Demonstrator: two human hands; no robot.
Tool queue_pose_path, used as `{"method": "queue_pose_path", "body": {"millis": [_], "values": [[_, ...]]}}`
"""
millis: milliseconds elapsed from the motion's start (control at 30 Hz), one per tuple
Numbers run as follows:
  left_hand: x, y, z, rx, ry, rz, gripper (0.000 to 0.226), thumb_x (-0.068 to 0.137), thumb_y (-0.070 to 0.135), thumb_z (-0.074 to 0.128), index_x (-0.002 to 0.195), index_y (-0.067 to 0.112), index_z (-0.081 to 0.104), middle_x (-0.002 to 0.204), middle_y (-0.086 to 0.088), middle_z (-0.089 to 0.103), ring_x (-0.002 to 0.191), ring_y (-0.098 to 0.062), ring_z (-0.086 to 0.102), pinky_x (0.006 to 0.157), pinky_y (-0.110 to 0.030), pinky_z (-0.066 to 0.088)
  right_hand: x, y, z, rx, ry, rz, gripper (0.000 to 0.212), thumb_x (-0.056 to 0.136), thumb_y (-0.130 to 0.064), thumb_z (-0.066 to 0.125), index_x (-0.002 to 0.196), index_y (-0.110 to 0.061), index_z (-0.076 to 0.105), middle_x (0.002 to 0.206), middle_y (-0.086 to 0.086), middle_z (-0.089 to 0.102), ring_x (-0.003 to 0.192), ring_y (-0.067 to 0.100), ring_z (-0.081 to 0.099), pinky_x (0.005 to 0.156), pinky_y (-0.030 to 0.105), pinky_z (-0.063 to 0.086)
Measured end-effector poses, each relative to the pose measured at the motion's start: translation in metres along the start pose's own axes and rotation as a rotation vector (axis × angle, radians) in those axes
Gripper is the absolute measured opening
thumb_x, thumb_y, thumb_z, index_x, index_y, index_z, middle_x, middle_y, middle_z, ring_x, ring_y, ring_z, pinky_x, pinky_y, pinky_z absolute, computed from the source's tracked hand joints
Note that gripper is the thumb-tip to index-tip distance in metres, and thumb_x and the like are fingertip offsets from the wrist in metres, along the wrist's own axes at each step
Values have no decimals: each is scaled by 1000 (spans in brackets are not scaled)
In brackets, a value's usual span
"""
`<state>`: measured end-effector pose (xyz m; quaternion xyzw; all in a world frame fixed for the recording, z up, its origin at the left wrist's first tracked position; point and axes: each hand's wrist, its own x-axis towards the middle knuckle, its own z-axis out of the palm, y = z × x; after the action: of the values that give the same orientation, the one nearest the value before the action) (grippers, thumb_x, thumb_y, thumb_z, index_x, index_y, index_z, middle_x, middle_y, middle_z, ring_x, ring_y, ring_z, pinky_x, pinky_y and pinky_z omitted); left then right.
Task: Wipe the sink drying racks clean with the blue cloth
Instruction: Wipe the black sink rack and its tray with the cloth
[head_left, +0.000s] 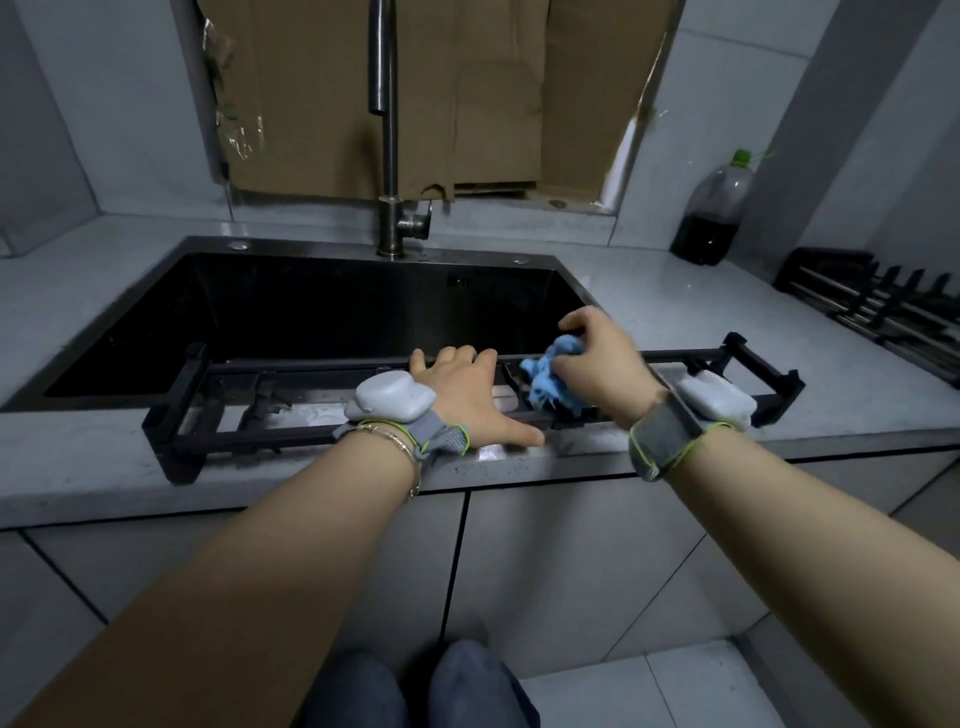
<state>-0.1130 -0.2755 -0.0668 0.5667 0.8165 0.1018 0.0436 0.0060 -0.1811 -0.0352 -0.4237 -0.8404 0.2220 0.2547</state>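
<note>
Wiping hand: cloth (550, 382) is gripped, bunched, by right hand (605, 358), on rack (179, 415).
Second hand: left hand (467, 395) is laid flat on rack, fingers spread.

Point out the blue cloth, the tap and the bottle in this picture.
blue cloth (543, 379), head view, on its bunched folds.
tap (389, 156), head view, on the upright pipe.
bottle (705, 236), head view, on its dark lower half.

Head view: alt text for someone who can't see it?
A person's right hand grips a blue cloth against a black drying rack along the near edge of the sink, while the left hand rests on it. A second rack and a bottle of dark liquid sit to the right.
</note>
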Motion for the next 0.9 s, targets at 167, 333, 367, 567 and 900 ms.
{"method": "queue_pose_path", "body": {"millis": [167, 333, 367, 567, 900], "values": [[0, 0, -1, 1, -20, -8, 107, 64, 79, 57, 145, 18, 25, 146, -3, 33, 138, -23, 24, 113, -55, 3, 16, 9, -11, 47, 107, 40, 20, 80, -4, 56, 94, -13, 67, 91, 9, 66, 96, 27, 62, 79, 32, 49], [1, 1, -1, 5, -32, -14, 108, 65, 77, 58, 147, 18, 21, 148, -2, 30, 139, -22, 22, 114, -54, 3, 13, 9, 7, -224, -189, -166, 21, 86, -16, 60, 103, -9, 69, 109, 12, 55, 102, 26, 55, 78, 23, 36], [0, 1, -2, 5, -30, -14, 108, 65, 77, 58, 147, 18, 21, 148, -2, 30, 139, -22, 22, 114, -53, 3, 11, 11, 4, -210, -195, -182, 21, 86, -20, 62, 104, -11, 68, 109, 11, 53, 101, 24, 54, 78, 21, 35], [0, 1, 0, 8, -32, -17, 107, 66, 77, 58, 147, 18, 21, 146, -2, 32, 138, -21, 23, 114, -53, 2, 1, 18, 10, -306, -218, -288, 30, 90, -13, 51, 117, -18, 64, 108, 10, 47, 99, 30, 54, 84, 31, 40], [1, 1, -1, 11, -20, -17, 106, 65, 77, 59, 146, 18, 23, 146, -2, 32, 139, -21, 22, 114, -52, 2, 2, 9, 12, -344, -158, -350, 33, 85, -6, 53, 117, -12, 55, 116, 9, 53, 107, 28, 46, 89, 35, 38]]}}
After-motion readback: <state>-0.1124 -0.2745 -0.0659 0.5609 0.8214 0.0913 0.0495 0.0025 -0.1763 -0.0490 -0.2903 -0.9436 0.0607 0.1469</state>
